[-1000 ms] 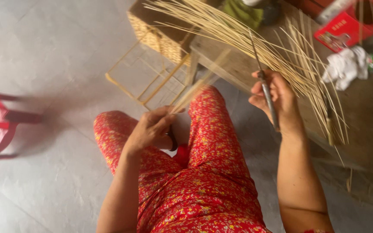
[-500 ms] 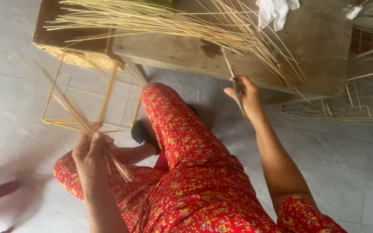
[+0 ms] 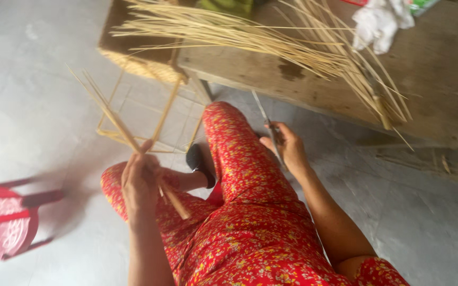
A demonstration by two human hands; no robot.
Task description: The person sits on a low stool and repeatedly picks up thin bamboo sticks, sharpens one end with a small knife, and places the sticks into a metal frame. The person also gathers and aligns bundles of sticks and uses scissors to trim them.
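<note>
two bare hands work over red flowered trousers (image 3: 250,222) beside a wooden table (image 3: 314,90). left hand (image 3: 141,182), raised, is clamped on a bamboo strip bundle (image 3: 128,143) slanting up-left. right hand (image 3: 287,148) is closed around a knife (image 3: 266,124).

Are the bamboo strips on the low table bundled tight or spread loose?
Spread loose: the bamboo strips fan out across the wooden table, ends splaying apart.

left hand (image 3: 141,180) fisted, raised; right hand (image 3: 288,148) curled, arm extended.
</note>
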